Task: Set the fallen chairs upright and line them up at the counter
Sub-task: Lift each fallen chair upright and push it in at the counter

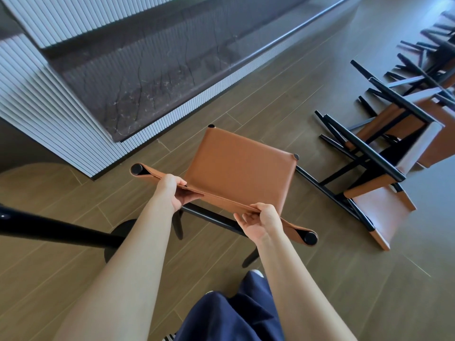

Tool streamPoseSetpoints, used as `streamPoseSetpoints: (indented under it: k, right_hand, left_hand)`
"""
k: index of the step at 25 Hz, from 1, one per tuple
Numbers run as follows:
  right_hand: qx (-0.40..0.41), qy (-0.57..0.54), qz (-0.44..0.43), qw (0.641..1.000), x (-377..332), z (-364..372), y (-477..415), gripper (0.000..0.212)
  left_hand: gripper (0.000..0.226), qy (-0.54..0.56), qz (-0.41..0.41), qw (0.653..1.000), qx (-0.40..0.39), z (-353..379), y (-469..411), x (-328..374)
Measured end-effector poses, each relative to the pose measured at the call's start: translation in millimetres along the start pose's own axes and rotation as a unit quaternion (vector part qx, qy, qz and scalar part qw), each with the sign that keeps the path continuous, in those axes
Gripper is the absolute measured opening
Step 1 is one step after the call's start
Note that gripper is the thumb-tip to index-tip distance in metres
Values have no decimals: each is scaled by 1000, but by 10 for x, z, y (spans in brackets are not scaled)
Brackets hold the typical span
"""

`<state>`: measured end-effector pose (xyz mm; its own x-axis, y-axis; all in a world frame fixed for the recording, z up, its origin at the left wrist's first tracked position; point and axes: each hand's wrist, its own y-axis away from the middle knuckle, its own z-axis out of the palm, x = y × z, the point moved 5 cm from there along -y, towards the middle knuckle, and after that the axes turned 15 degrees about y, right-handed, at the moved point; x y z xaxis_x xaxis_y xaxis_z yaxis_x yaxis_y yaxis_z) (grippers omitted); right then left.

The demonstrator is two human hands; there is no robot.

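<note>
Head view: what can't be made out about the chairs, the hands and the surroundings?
All in the head view:
- Fallen chairs: their number; the far ones overlap, blur and run off the right edge.
- Held chair: front legs hidden under its seat.
- Left hand and right hand: fingertips partly hidden by the backrest.
- Black pole: its other end, cut off by the left edge.
</note>
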<state>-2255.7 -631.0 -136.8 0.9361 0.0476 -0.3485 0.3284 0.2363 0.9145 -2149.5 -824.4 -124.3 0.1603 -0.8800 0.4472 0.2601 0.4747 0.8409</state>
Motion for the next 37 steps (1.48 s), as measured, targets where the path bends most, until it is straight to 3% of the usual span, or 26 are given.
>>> streamPoseSetpoints:
  k: [17, 30, 37]
  right_hand:
    - [-30, 69, -41, 996, -1478, 358, -151, 11]
    - [-42, 97, -122, 987, -2587, 936, -228, 11]
    - [-17, 106, -120, 987, -3255, 1137, -403, 47]
  left_hand:
    - [15, -27, 44, 999, -6, 1339, -19, 395]
    - [12, 63, 40, 995, -60, 1961, -316, 680]
    - [10, 75, 41, 993, -81, 2571, -440, 856]
